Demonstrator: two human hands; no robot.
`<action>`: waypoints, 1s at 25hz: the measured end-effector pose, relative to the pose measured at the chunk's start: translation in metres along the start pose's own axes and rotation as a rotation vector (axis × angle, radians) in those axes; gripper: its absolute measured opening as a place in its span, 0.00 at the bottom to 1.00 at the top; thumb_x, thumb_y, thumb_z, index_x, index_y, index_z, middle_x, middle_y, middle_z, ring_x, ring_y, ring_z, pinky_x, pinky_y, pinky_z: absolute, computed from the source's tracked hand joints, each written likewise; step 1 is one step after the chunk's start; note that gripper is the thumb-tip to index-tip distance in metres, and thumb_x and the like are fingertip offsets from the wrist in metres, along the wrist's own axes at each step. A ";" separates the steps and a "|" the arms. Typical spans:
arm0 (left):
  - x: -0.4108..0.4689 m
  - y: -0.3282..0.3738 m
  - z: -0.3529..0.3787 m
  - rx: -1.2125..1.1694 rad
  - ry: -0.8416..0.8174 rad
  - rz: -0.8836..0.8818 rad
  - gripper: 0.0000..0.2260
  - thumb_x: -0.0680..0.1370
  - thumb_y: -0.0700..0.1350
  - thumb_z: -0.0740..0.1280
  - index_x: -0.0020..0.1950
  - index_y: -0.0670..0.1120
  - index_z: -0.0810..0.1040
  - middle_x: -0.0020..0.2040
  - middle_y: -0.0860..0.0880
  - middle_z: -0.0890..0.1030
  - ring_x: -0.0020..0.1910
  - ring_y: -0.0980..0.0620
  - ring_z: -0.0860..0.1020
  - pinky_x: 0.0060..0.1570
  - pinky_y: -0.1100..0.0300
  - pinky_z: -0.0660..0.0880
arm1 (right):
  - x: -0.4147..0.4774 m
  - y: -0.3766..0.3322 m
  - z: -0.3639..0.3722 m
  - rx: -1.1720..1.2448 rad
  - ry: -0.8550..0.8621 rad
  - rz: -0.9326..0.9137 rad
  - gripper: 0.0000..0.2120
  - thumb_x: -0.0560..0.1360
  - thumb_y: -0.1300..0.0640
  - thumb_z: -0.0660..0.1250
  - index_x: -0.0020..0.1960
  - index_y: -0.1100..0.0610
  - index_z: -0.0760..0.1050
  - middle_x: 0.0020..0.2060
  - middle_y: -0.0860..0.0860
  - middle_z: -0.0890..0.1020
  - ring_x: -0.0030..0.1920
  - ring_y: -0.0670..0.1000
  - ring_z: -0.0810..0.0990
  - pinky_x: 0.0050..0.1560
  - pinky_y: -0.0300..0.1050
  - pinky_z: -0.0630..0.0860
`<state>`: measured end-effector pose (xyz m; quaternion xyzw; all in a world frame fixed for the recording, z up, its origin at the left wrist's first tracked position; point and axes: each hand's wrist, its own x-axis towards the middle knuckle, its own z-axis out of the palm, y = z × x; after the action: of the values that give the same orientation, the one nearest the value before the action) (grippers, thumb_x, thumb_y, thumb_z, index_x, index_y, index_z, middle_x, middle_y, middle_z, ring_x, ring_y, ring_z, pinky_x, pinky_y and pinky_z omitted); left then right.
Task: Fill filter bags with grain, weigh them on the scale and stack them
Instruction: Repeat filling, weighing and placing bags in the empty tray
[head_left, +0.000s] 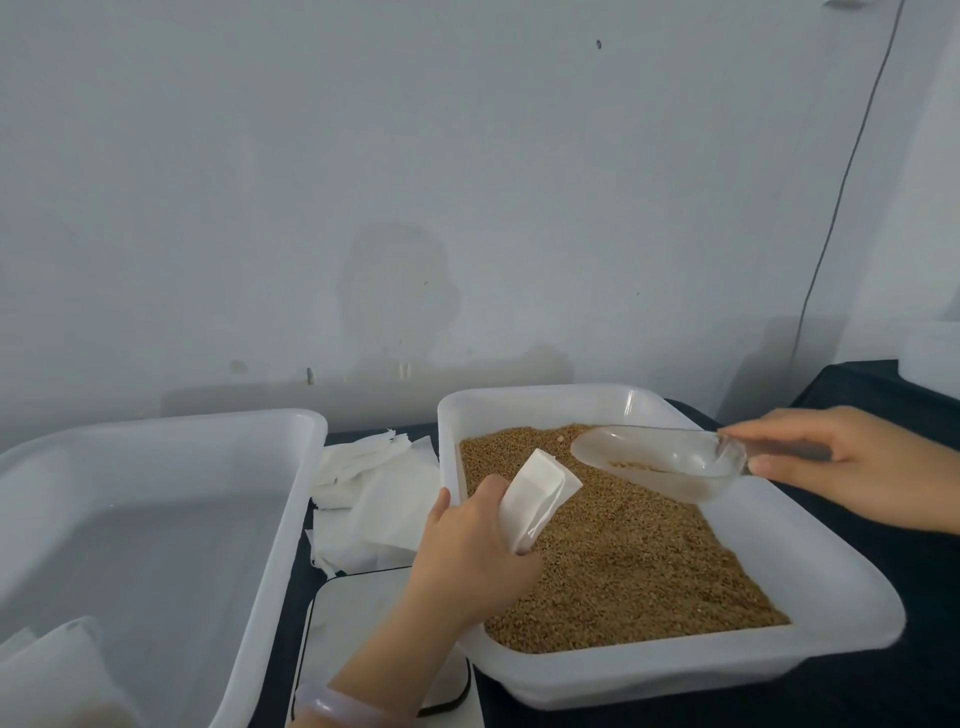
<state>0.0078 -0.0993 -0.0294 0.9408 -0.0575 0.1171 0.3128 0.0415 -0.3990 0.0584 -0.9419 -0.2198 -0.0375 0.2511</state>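
Head view: grain tray (852, 613)
Left hand (467, 551): grips white filter bag (537, 496) over grain (649, 561)
Right hand (852, 462): pinches clear scoop (660, 462) handle

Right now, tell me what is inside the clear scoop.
Only a thin scatter of grain lies in the scoop, held by the right hand over the grain tray. Its handle is mostly hidden in that grip.
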 end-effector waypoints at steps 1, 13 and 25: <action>0.000 0.000 0.000 0.000 -0.001 0.005 0.13 0.71 0.48 0.67 0.51 0.53 0.64 0.36 0.58 0.70 0.37 0.65 0.65 0.68 0.50 0.62 | 0.005 -0.004 -0.002 -0.038 -0.012 -0.004 0.22 0.64 0.34 0.61 0.58 0.32 0.74 0.53 0.33 0.79 0.57 0.36 0.76 0.62 0.47 0.71; 0.000 0.000 0.003 0.064 0.029 0.050 0.14 0.72 0.48 0.65 0.54 0.52 0.65 0.38 0.57 0.74 0.45 0.51 0.77 0.74 0.56 0.49 | 0.048 -0.039 -0.032 -0.346 -0.123 -0.084 0.13 0.71 0.45 0.68 0.45 0.25 0.71 0.46 0.24 0.77 0.53 0.36 0.77 0.62 0.45 0.71; 0.002 0.000 0.004 0.067 0.037 0.040 0.15 0.71 0.49 0.65 0.56 0.51 0.66 0.39 0.55 0.75 0.46 0.50 0.77 0.74 0.56 0.50 | 0.063 -0.051 -0.044 -0.667 0.010 -0.228 0.10 0.71 0.39 0.63 0.46 0.25 0.64 0.49 0.27 0.74 0.52 0.33 0.72 0.53 0.34 0.50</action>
<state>0.0103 -0.1016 -0.0326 0.9471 -0.0667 0.1427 0.2795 0.0774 -0.3562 0.1317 -0.9414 -0.2978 -0.1396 -0.0752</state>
